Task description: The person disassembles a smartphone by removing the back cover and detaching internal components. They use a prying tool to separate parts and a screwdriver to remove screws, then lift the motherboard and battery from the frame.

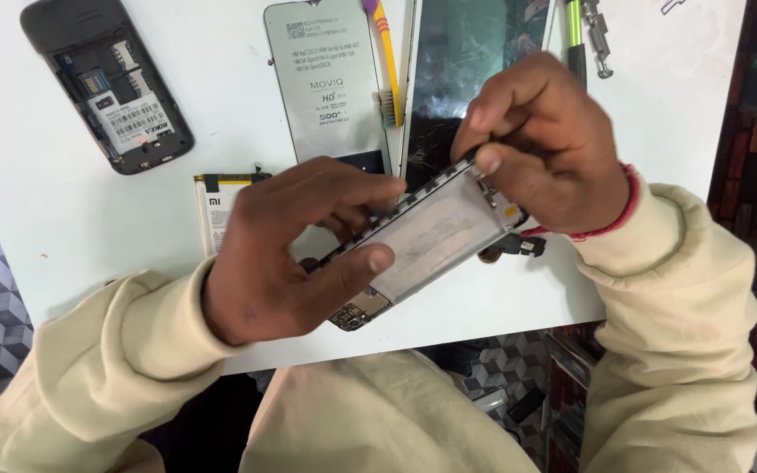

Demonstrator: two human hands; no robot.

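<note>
Both hands, left (295, 254) and right (545, 144), grip the phone frame (427, 241) tilted above my desk (45, 201); I judge pinching too hard could crack it.

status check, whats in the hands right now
Left hand and right hand both grip the opened phone frame, held tilted above the white table. Nothing blocking.

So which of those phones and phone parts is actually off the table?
The opened phone frame, gripped between the left hand and right hand. The small black keypad phone and the grey screen panel lie flat on the white table.
</note>
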